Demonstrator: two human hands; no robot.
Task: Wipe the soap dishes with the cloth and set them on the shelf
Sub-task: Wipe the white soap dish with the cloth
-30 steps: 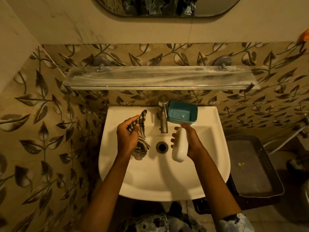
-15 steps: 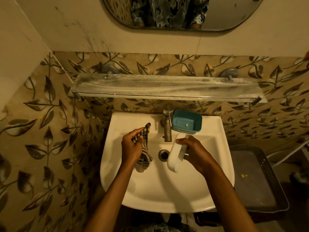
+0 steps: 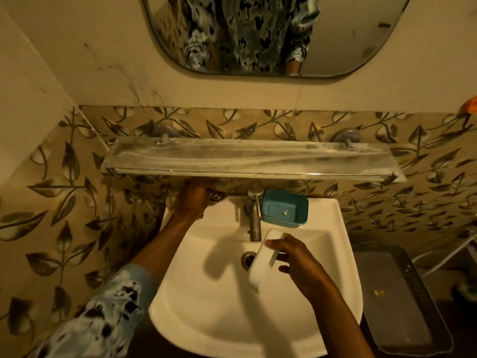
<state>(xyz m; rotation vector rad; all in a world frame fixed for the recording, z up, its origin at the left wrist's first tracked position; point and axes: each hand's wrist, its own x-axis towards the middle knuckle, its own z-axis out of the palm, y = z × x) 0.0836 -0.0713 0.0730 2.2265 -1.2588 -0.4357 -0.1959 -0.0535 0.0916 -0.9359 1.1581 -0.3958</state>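
Over the white basin [image 3: 232, 319], the right hand [image 3: 302, 264] holds a white soap dish [image 3: 262, 262] on edge, thumb across its near rim and fingers curled behind it, so the grip is closed around the dish and its hollow faces away from the camera; tilting it above the drain probably keeps any drips in the bowl and leaves the surface free for wiping. The left hand [image 3: 192, 200] is up at the back left corner of the basin, just under the front lip of the glass shelf [image 3: 253, 158], with the checked cloth [image 3: 215, 196] bunched at its fingertips; only a scrap of fabric shows, and I cannot tell whether the fingers are clamped on it or just resting on it there. A second, teal soap dish [image 3: 285, 208] sits on the basin ledge right beside the tap [image 3: 255, 215], open side up with a small pale crumb inside, and I judge it not yet wiped. The shelf itself carries nothing, so neither dish has been set there. Compared with half a second ago, the left hand has gone from the middle of the bowl up and back to the rim beneath the shelf, taking the cloth away from the white dish, while the right hand has barely shifted. The view has also tipped upward, showing more of the mirror [image 3: 271, 34].
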